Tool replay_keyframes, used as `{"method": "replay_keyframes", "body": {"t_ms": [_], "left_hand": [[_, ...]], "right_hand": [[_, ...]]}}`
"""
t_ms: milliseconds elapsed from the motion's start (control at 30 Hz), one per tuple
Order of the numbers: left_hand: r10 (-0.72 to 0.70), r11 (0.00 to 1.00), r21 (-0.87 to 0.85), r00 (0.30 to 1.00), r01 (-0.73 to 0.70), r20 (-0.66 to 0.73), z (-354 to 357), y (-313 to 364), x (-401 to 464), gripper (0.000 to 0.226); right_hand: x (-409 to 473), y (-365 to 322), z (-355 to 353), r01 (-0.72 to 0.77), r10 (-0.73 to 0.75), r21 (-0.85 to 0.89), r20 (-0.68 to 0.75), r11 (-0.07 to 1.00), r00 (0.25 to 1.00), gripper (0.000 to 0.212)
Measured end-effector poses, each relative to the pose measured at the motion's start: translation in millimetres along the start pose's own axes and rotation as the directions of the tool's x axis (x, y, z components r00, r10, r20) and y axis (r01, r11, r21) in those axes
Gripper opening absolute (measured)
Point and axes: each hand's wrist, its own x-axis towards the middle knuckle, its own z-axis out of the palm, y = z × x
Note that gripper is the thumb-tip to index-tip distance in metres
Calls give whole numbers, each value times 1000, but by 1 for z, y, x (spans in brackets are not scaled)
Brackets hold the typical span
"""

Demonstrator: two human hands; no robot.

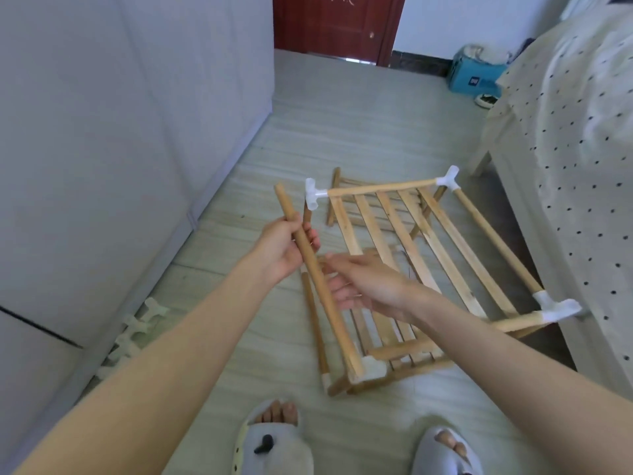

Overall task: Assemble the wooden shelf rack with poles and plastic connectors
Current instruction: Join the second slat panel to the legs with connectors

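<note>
Left hand point(279, 246) grips round wooden pole point(320, 279); right hand point(359, 286) spread, empty (risk: pole misses white plastic connector point(312, 194), unseated).

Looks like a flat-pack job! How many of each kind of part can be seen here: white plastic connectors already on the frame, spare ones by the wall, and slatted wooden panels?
Connectors on the frame: 4
Slatted wooden panels: 3
Spare connectors by the wall: about 4, overlapping and blurred, so not certain
Total: about 11
</note>
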Motion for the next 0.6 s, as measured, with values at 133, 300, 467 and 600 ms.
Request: {"method": "replay_keyframes", "body": {"t_ms": [133,300,467,600], "left_hand": [[-32,991,-126,999,35,22,29,6,35,22],[313,765,610,947,-207,-71,28,23,92,33],[126,250,906,940,-341,318,10,38,138,53],[-27,397,860,932,-322,362,-5,41,146,17]], "right_hand": [[26,-2,-14,7,-13,161,37,987,999,27],[53,-15,-55,79,-52,179,-150,981,987,13],[59,1,-88,34,17,224,-221,974,975,14],[57,15,-100,-2,51,208,-228,978,972,12]]}}
